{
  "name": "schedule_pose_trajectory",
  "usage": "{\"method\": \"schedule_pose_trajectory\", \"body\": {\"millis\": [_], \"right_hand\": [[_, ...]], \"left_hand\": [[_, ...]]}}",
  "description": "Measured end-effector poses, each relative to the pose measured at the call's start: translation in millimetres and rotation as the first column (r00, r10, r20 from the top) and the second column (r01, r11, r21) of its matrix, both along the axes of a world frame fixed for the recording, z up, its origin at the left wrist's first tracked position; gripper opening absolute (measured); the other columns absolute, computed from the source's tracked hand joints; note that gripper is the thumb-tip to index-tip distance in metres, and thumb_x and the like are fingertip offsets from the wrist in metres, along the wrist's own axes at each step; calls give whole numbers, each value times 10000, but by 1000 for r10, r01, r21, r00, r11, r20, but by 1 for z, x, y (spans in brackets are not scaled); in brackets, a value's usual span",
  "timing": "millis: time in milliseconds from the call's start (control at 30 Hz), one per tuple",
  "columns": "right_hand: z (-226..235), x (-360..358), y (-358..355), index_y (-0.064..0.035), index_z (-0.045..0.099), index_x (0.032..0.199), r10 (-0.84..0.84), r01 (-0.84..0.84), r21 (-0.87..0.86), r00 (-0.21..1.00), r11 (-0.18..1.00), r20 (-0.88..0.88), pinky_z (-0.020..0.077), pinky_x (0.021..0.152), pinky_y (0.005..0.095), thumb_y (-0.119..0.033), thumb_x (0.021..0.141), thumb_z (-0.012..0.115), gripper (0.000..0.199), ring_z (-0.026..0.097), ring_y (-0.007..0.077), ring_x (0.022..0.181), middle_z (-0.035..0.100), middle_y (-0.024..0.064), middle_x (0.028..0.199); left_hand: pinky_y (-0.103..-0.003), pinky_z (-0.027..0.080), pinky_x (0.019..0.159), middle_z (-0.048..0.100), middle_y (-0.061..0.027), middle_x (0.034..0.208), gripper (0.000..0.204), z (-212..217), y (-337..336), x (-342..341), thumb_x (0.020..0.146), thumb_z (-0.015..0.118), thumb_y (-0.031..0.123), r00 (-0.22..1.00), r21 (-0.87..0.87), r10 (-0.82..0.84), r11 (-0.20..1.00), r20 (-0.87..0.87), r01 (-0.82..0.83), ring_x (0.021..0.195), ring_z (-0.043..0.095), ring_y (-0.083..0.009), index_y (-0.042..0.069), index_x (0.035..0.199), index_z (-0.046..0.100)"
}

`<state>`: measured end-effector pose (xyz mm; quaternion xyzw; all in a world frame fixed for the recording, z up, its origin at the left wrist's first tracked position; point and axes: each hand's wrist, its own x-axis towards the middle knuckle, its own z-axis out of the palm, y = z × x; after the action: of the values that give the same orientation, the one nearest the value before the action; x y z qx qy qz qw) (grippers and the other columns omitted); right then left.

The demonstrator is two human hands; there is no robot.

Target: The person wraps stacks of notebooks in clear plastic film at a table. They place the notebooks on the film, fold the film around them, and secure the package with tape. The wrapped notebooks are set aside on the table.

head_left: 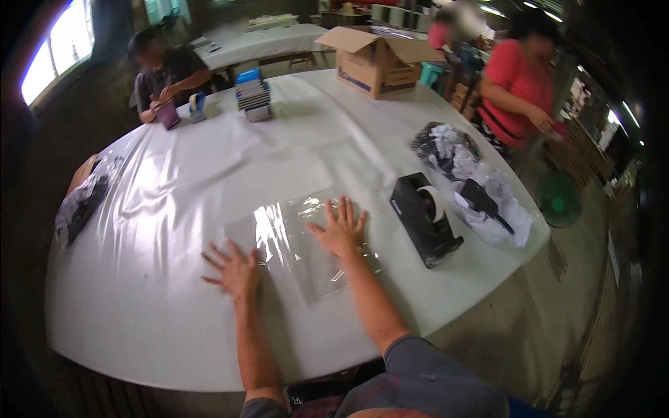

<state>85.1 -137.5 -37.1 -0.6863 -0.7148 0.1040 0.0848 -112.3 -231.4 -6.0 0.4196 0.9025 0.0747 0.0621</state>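
Note:
A clear plastic sheet [300, 240] lies flat on the white-covered table [160, 306] in front of me, with bright glare across it. My right hand [339, 228] rests on its upper right part, fingers spread and palm down. By the sheet's left edge, my left hand [237, 270] is also spread flat, with nothing in it; whether it touches the sheet or only the table cover I cannot tell. Just right of my right hand stands a black tape dispenser [423, 221] with a roll of pale tape.
Right of the dispenser lie crumpled white and black plastic [449, 150] and a black-handled tool [481, 198]. More bagged black material [83, 205] sits at the left edge. An open cardboard box [380, 66] and stacked packets [252, 97] stand at the back. Co-workers are at the far left and right.

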Motion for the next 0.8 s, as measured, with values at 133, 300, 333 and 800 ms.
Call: {"method": "schedule_pose_trajectory", "body": {"millis": [133,300,333,800], "right_hand": [[-4,5,-2,-159,136,1479,-10,10,1,1000,1000,11,-14,1096,583,-748,827,254,887,28,221,1429,75,113,1542],[-2,7,-5,-151,179,1472,-10,9,43,1000,999,15,-4,1092,590,-732,833,284,870,82,231,1424,113,113,1537],[-2,7,-8,-154,177,1473,-6,5,41,1000,999,15,0,1093,589,-728,835,291,866,84,228,1423,123,113,1535],[30,2,14,-204,212,1456,30,81,397,964,914,-265,185,960,739,-302,861,619,727,156,352,1391,90,153,1518]], "left_hand": [[-659,-42,1032,85,-165,1533,661,2,4,62,878,523,458,896,500,-407,747,-177,439,1411,7,-377,241,1448,269],[-609,-4,1083,141,-59,1538,629,-20,-5,67,894,380,596,758,99,-645,764,101,637,1421,68,-300,312,1444,266],[-620,4,1084,142,-18,1539,650,-19,-7,63,882,307,658,764,36,-640,768,78,639,1425,60,-257,331,1442,259],[-630,20,1071,49,-131,1541,670,13,74,77,912,440,508,673,206,-739,663,30,719,1415,-67,-337,176,1459,239]]}}
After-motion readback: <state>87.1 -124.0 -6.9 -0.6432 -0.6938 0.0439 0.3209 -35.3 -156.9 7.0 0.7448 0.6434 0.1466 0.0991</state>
